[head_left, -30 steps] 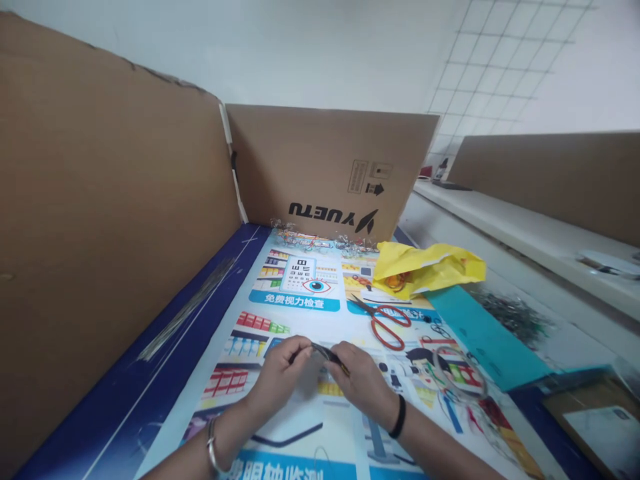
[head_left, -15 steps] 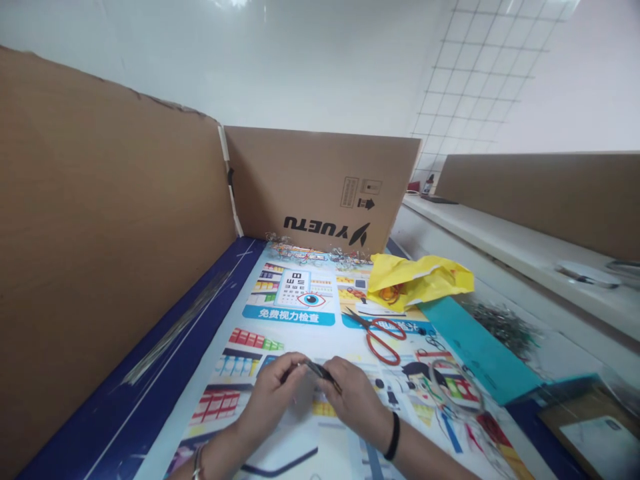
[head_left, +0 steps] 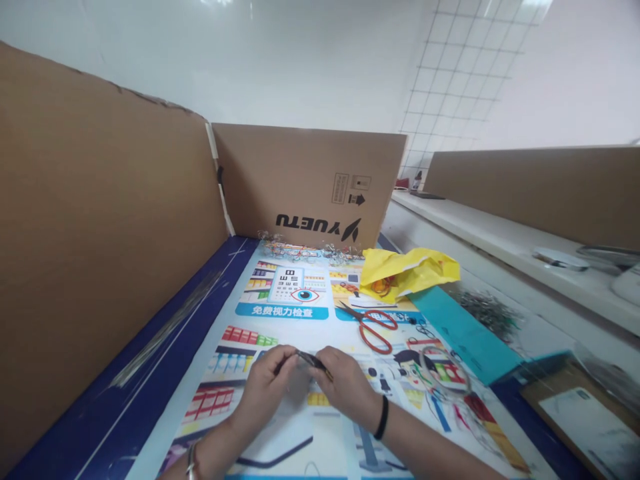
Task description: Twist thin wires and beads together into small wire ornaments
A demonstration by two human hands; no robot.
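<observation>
My right hand (head_left: 346, 387) is closed around a small pair of dark pliers (head_left: 311, 360), whose jaws point left toward my other hand. My left hand (head_left: 265, 387) is pinched shut at the tip of the jaws; whatever lies between its fingers is too small to make out. Both hands hover over a printed poster sheet (head_left: 320, 337) near the front of the table. Beyond the right hand lie scissors (head_left: 375, 330) with red-orange handles, their blades pointing to the back left.
Cardboard panels stand at the left (head_left: 110, 200) and back (head_left: 305, 180). A yellow bag (head_left: 425, 270) lies at the back right, near a wire coil (head_left: 467, 373) and a tangled wire heap (head_left: 487, 317). Thin straight wires (head_left: 165, 333) lie along the left edge.
The whole view has shifted slightly, so the scene sits a little further left. The pliers' jaws are now closer to my left fingertips and tilt a bit differently.
</observation>
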